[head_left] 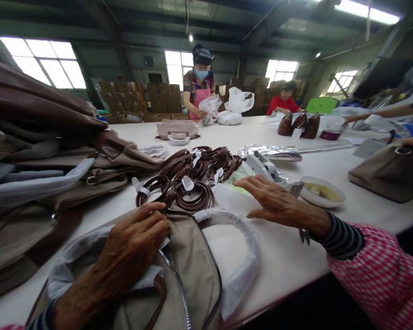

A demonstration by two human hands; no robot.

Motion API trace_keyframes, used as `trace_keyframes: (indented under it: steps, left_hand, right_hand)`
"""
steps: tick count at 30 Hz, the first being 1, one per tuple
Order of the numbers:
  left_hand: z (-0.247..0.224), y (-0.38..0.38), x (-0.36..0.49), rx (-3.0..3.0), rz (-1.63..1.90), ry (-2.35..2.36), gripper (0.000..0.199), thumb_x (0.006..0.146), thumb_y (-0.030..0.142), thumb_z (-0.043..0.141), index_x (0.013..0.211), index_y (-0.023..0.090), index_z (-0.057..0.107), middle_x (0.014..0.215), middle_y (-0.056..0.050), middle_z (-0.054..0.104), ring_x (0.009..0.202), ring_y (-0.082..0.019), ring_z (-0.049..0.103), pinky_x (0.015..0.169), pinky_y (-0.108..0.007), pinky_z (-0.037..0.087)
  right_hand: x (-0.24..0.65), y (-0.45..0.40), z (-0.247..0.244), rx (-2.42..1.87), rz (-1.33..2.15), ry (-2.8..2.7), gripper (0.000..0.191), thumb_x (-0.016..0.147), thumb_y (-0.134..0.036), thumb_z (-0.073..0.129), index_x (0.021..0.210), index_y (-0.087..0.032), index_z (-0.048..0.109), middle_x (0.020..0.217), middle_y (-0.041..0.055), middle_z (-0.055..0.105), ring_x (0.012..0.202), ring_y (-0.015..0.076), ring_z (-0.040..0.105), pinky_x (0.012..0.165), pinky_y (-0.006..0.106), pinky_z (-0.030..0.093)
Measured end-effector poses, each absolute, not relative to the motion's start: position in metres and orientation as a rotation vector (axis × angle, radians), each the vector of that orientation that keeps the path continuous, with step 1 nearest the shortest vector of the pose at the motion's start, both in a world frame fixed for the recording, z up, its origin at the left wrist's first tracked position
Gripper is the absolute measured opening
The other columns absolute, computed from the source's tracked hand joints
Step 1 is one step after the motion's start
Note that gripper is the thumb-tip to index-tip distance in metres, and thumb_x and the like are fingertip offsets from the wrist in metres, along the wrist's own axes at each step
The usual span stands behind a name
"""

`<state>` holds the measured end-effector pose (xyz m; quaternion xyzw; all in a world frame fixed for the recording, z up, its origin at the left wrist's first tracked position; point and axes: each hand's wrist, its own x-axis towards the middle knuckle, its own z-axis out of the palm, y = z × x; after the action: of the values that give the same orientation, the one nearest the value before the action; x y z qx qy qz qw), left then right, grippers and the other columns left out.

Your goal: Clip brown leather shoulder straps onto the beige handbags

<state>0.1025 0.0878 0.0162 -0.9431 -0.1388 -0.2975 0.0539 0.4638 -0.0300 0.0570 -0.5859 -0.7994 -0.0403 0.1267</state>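
Observation:
A beige canvas handbag (196, 256) lies in front of me with its metal zipper undone and its handles wrapped in white film. My left hand (131, 243) is closed on the bag's upper edge, beside the end of the zipper; its fingertips are partly hidden. My right hand (275, 199) reaches out with fingers apart and holds nothing. Beneath and beside its fingers are white paper sheets (232, 198) and a pale green sheet (242, 176). Coiled brown leather straps (194, 195) with white tags lie just beyond the bag.
Stacked beige and brown bags (65, 183) rise at my left. A shallow bowl (321, 192) sits right of my right hand, near another bag (385, 174) touched by another person's hand. Across the table (278, 256), a masked person (201, 87) handles plastic wrapping; brown pouches (299, 124) stand farther right.

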Motion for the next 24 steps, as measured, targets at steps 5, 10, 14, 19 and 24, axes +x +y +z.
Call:
trace_keyframes:
  steps: [5,10,14,19,24]
  left_hand:
    - [0.016,0.086,0.103,-2.814,-0.85,-0.4,0.024,0.106,0.018,0.046,0.094,0.022,0.066,0.093,-0.002,0.071,0.128,-0.025,0.055,0.107,-0.04,0.046]
    - [0.016,0.084,0.105,-2.794,-0.831,-0.369,0.022,0.106,0.014,0.047,0.094,0.019,0.065,0.094,-0.003,0.07,0.127,-0.024,0.055,0.111,-0.038,0.043]
    - [0.016,0.084,0.106,-2.79,-0.836,-0.342,0.021,0.105,0.012,0.048,0.096,0.018,0.065,0.099,-0.004,0.069,0.117,-0.022,0.059,0.111,-0.038,0.042]
    - [0.019,0.083,0.109,-2.825,-0.839,-0.387,0.018,0.105,0.013,0.049,0.096,0.018,0.065,0.099,-0.004,0.068,0.113,-0.021,0.058,0.104,-0.035,0.045]
    - [0.019,0.083,0.109,-2.814,-0.825,-0.375,0.021,0.105,0.012,0.047,0.094,0.018,0.064,0.096,-0.004,0.068,0.109,-0.021,0.058,0.103,-0.036,0.045]
  right_hand:
    - [0.469,-0.036,0.032,-1.771,-0.275,-2.284,0.038,0.088,-0.006,0.067,0.126,-0.013,0.063,0.11,0.0131,0.07,0.107,0.0311,0.06,0.091,0.045,0.051]
    - [0.465,-0.042,0.023,-1.688,-0.188,-2.342,0.023,0.098,-0.002,0.051,0.085,-0.015,0.065,0.087,0.0086,0.067,0.088,0.0227,0.058,0.076,0.033,0.046]
    - [0.471,-0.045,0.024,-1.607,0.06,-2.354,0.021,0.102,-0.014,0.055,0.085,-0.016,0.067,0.091,0.0067,0.069,0.089,0.0208,0.06,0.079,0.032,0.045]
    - [0.474,-0.012,0.043,-1.59,0.062,-2.009,0.017,0.104,-0.022,0.055,0.104,-0.017,0.072,0.099,0.0065,0.074,0.088,0.0188,0.066,0.082,0.031,0.046]
    - [0.455,0.036,0.047,-1.565,-0.047,-2.138,0.024,0.091,-0.005,0.063,0.11,-0.018,0.071,0.103,0.0062,0.071,0.09,0.0188,0.065,0.081,0.029,0.044]
